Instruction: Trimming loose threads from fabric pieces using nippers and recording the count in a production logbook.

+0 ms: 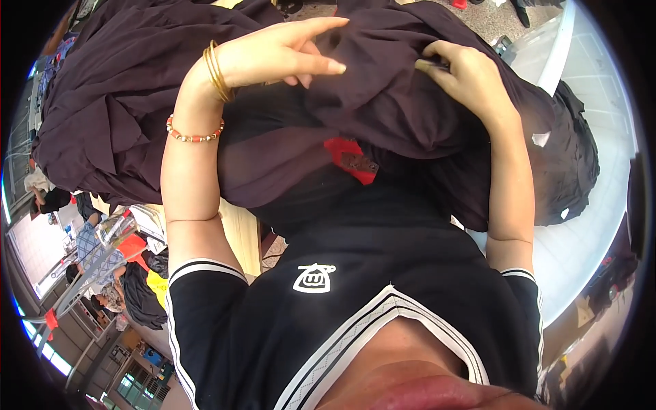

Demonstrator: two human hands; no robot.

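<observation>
A large heap of thin dark brown-purple cloth (273,164) lies across my lap and over the surface in front of me. Above it, at the upper middle, my left hand (287,53) is open, its index finger and thumb stretched out and apart. Gold bangles (217,72) and a red-and-gold beaded bracelet (195,128) circle that wrist. To its right, my right hand (471,75) is closed, thumb and fingers pinching a fold of the dark cloth; its fingertips are partly hidden. A ragged red patch (342,149) shows in a gap between folds near my body.
A big white tub or bin (594,130) stands on my right, dark cloth hanging over its rim. Pale wooden boards (239,232) are at my left. Farther left, a person in a checked top (96,256) sits among red, yellow and black fabrics (147,294).
</observation>
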